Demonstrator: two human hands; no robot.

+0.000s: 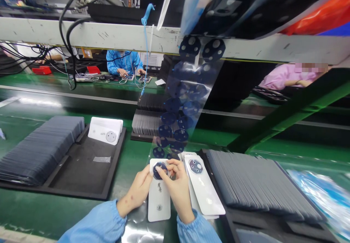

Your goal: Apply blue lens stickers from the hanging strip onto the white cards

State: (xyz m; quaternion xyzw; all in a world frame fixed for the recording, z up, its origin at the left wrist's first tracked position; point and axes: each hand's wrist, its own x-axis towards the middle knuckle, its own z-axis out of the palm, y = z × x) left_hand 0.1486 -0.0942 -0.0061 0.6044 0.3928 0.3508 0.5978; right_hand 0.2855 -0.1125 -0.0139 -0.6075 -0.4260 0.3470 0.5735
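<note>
My left hand grips the left edge of a white phone back cover lying on the green bench. My right hand presses its fingertips on a dark round camera-lens sticker at the cover's top. A long clear film strip carrying several dark round stickers hangs down from above to just behind the cover. To the right lie more white covers, the top one bearing a round lens piece.
A black tray at left holds a row of dark sheets and white covers. Another tray of dark sheets sits at right. More stacks stand behind. Two other people work across the conveyor. A blue bag lies far right.
</note>
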